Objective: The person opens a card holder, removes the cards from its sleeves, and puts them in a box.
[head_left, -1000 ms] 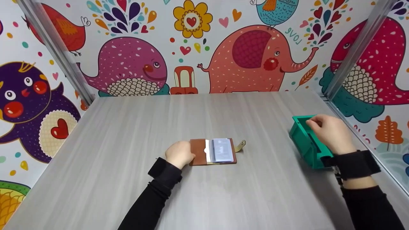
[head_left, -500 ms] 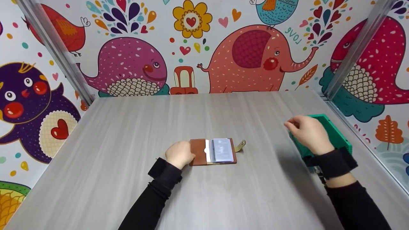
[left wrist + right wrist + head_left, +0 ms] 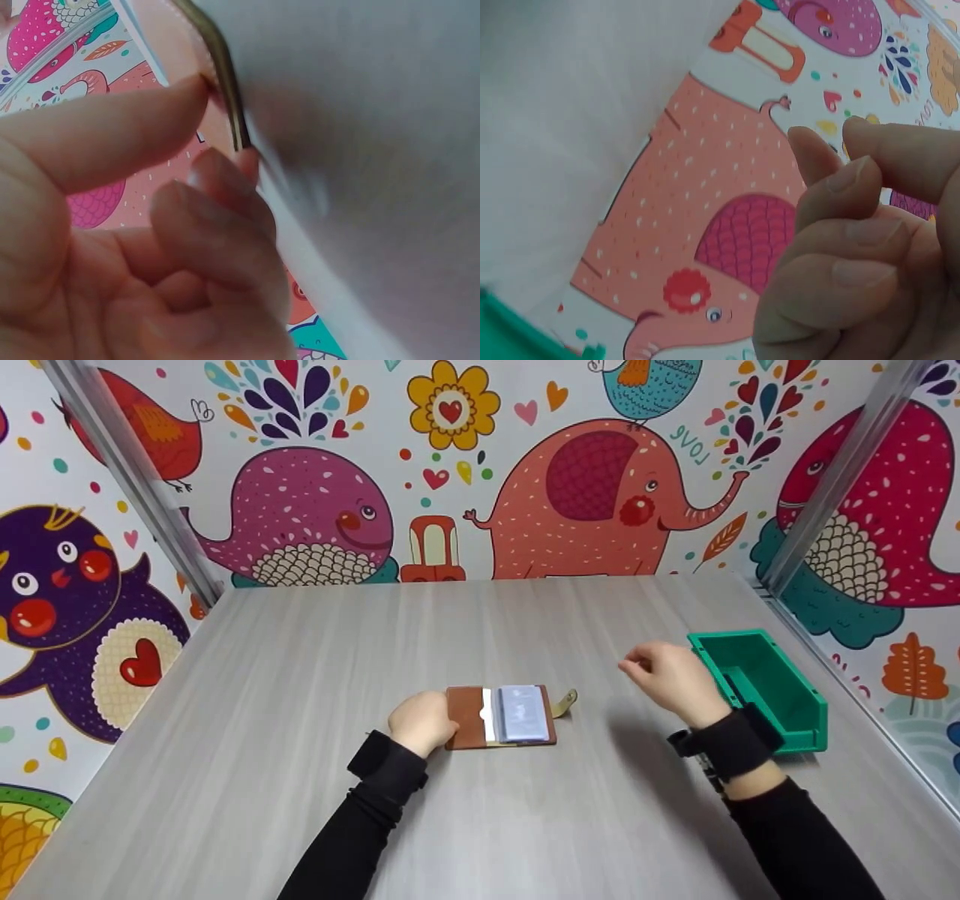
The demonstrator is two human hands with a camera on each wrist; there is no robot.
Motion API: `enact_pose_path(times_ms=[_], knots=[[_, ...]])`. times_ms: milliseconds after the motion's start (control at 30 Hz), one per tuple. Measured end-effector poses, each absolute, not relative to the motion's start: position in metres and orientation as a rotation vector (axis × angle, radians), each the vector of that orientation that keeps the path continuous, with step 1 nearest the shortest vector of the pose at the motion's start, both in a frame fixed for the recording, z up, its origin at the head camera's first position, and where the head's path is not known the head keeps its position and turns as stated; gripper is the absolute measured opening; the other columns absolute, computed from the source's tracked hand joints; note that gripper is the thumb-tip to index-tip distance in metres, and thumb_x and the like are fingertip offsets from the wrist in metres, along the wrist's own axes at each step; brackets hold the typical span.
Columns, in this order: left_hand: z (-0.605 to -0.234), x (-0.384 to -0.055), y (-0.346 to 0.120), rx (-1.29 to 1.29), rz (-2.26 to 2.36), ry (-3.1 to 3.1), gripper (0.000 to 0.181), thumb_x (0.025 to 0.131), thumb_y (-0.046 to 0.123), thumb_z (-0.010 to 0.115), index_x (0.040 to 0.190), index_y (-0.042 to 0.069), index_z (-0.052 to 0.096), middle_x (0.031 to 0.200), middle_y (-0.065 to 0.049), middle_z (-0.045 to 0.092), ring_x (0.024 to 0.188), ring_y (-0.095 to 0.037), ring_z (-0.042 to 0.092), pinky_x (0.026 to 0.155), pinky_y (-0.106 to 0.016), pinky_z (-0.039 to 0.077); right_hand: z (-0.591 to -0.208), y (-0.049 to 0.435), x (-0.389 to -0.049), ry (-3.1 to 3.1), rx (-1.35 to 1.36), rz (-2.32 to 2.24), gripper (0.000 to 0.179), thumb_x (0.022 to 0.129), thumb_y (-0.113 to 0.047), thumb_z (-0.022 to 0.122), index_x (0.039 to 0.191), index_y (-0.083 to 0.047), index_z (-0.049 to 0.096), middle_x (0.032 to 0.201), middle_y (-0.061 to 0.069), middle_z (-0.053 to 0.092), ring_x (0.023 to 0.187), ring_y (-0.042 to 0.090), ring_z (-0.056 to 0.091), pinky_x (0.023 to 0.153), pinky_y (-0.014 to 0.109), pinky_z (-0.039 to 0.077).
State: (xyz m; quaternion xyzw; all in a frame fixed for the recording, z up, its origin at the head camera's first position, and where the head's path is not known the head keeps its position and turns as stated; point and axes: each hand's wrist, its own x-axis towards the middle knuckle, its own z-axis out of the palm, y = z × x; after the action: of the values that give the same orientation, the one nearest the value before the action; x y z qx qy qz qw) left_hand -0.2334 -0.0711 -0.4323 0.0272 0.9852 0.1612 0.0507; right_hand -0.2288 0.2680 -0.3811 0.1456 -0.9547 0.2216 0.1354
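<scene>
A brown card holder (image 3: 466,717) lies opened flat on the table, with clear plastic sleeves (image 3: 523,712) on its right half and a snap strap (image 3: 565,703) sticking out to the right. My left hand (image 3: 421,724) pinches its left edge; in the left wrist view the thumb presses the inner face of the cover (image 3: 196,45) and the fingers are curled behind its rim. Above the table, between the holder and the green bin (image 3: 795,682), hovers my right hand (image 3: 679,679). Its fingers are loosely curled, and the right wrist view shows nothing between thumb and fingertips.
The green bin stands at the table's right side, its inside partly hidden by the right hand and wrist. Grey table surface (image 3: 337,645) surrounds the card holder. Printed cartoon walls (image 3: 450,495) and metal posts (image 3: 135,487) border the table.
My right hand has moved left from over the green bin toward the card holder, uncovering more of the bin. The left hand and the card holder have stayed in place.
</scene>
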Motion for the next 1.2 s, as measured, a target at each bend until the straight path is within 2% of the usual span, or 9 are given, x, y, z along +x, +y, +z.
enact_pose_path(times_ms=[400,633,800,1033,1200], knots=[[-0.432,-0.233,-0.072,0.090,0.507,3.006,0.019,0.082,0.022,0.078,0.089,0.006,0.070,0.093,-0.010,0.070,0.079,-0.025,0.064,0.064,-0.045,0.053,-0.401,0.228,-0.239,-2.826,0.490,0.702,0.014,0.092,-0.016,0.070,0.088,-0.004,0.073,0.073,0.003,0.062,0.064,0.018,0.052,0.060,0.034,0.045],[-0.432,-0.233,-0.072,0.100,0.508,3.007,0.016,0.082,0.020,0.076,0.085,0.006,0.070,0.091,-0.010,0.070,0.076,-0.024,0.063,0.062,-0.044,0.053,-0.410,0.209,-0.242,-2.871,0.518,0.756,0.009,0.090,-0.013,0.070,0.086,-0.006,0.074,0.069,-0.001,0.059,0.061,0.015,0.049,0.056,0.031,0.042],[-0.432,-0.233,-0.072,0.105,0.500,3.002,0.014,0.082,0.020,0.075,0.081,0.008,0.068,0.089,-0.009,0.069,0.072,-0.022,0.060,0.060,-0.043,0.052,-0.415,0.198,-0.244,-2.880,0.555,0.761,0.008,0.089,-0.012,0.071,0.088,-0.006,0.075,0.071,-0.001,0.061,0.060,0.013,0.052,0.055,0.031,0.044],[-0.433,-0.234,-0.072,0.107,0.494,3.011,0.016,0.081,0.021,0.077,0.083,0.007,0.070,0.091,-0.009,0.070,0.076,-0.024,0.063,0.062,-0.045,0.053,-0.423,0.186,-0.248,-2.889,0.630,0.696,0.012,0.085,-0.011,0.073,0.094,-0.006,0.077,0.069,-0.002,0.060,0.061,0.012,0.050,0.057,0.031,0.043],[-0.433,-0.234,-0.071,0.112,0.490,3.023,0.018,0.081,0.022,0.077,0.088,0.006,0.071,0.094,-0.011,0.071,0.080,-0.026,0.065,0.064,-0.045,0.053,-0.427,0.178,-0.248,-2.908,0.632,0.595,0.015,0.085,-0.015,0.076,0.097,-0.007,0.078,0.080,0.002,0.070,0.066,0.013,0.056,0.061,0.033,0.048]])
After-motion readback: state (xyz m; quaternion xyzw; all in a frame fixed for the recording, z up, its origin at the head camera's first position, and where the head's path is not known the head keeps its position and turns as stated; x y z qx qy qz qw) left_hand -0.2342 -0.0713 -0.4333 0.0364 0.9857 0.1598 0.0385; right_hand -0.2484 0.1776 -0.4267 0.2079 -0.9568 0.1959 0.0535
